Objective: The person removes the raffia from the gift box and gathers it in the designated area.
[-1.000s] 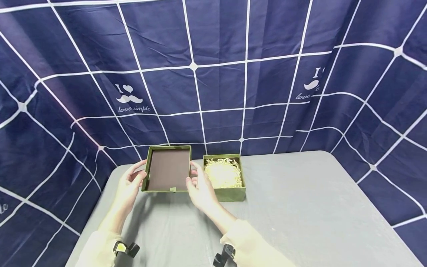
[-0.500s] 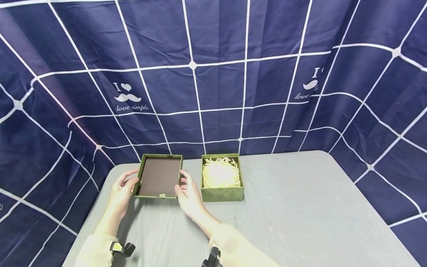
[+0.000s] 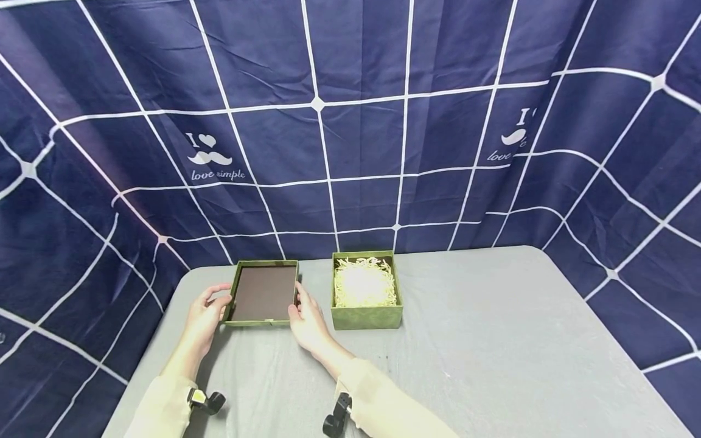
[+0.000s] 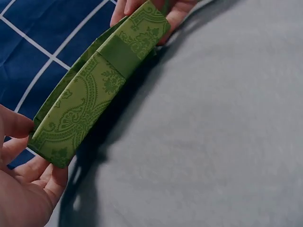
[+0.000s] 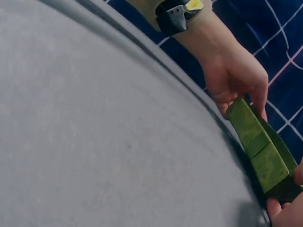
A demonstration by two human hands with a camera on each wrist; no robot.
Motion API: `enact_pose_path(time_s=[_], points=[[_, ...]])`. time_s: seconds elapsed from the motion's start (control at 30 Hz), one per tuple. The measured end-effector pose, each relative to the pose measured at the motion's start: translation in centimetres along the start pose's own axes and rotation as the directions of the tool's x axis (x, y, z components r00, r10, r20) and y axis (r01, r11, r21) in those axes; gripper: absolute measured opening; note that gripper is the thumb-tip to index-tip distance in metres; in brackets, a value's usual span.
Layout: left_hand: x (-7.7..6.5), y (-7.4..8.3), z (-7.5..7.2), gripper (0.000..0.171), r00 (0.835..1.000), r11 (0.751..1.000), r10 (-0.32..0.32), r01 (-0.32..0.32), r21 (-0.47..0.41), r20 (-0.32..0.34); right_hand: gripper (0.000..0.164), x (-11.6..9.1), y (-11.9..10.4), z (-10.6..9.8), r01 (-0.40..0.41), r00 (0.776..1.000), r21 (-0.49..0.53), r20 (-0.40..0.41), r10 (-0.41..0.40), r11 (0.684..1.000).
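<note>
My left hand (image 3: 201, 313) and right hand (image 3: 311, 319) hold a shallow, square, green lid with a flat brown lining (image 3: 263, 295), hollow side up, at the far left of a bench (image 3: 493, 334) with a smooth grey covering. The fingers of each hand pinch one of its opposite side walls, thumbs toward me; whether its underside meets the bench I cannot tell. Seen from my left wrist, scrollwork covers its front wall, crossed by a plain green tab (image 4: 119, 56). Just to the right, apart from the lid, a deeper green square box (image 3: 367, 317) stands upright, filled with pale yellow shredded strands (image 3: 365, 283). Behind, a navy cloth with white grid lines (image 3: 361, 146) bears printed moustaches and hearts.
</note>
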State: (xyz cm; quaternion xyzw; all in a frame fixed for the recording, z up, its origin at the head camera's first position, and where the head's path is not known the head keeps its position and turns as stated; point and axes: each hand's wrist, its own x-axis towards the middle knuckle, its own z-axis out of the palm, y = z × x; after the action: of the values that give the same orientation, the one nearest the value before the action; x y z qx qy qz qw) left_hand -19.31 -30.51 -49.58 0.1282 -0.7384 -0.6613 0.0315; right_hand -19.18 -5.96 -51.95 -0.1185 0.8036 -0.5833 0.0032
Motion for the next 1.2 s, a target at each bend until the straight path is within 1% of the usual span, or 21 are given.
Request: enact_pose_path(time_s=[0.1,0.23,0.33,0.47,0.53,0.83,1.0,1.2], points=[[0.1,-0.4,-0.1,0.04,1.0,0.998,0.014,-0.015,0.06,0.011,0.06,0.1,0.2,0.0,0.016,1.0,-0.057,0.021,-0.015,0.998],[0.3,-1.0,-0.3,0.042,0.999,0.993,0.027,-0.031,0.11,0.038,0.06,0.0,0.4,0.3,0.019,1.0,-0.073,0.016,-0.018,0.997],[0.2,-1.5,-0.5,0.045,0.998,0.991,0.028,-0.035,0.126,0.061,0.058,-0.1,0.5,0.6,-0.008,1.0,-0.042,-0.007,0.008,0.999],[0.2,-1.9,-0.8,0.048,0.996,0.989,0.027,-0.039,0.144,0.084,0.052,0.0,0.3,0.8,-0.07,0.997,0.06,-0.034,0.072,0.996],[0.3,-2.0,-0.8,0.049,0.996,0.987,0.029,-0.042,0.154,0.09,0.05,0.1,0.3,0.7,-0.086,0.995,0.103,-0.041,0.091,0.991],[0.5,-2.1,-0.7,0.049,0.997,0.987,0.008,-0.021,0.161,0.081,0.05,0.1,0.3,0.4,-0.122,0.992,0.176,-0.014,0.126,0.977],[0.5,-2.2,-0.6,0.049,0.997,0.989,0.004,-0.015,0.148,0.074,0.051,0.2,0.5,0.4,-0.12,0.992,0.169,-0.006,0.123,0.978],[0.6,-2.2,-0.1,0.047,0.999,0.992,0.011,-0.016,0.128,0.038,0.052,0.3,0.7,0.4,-0.107,0.994,0.128,-0.015,0.109,0.986]])
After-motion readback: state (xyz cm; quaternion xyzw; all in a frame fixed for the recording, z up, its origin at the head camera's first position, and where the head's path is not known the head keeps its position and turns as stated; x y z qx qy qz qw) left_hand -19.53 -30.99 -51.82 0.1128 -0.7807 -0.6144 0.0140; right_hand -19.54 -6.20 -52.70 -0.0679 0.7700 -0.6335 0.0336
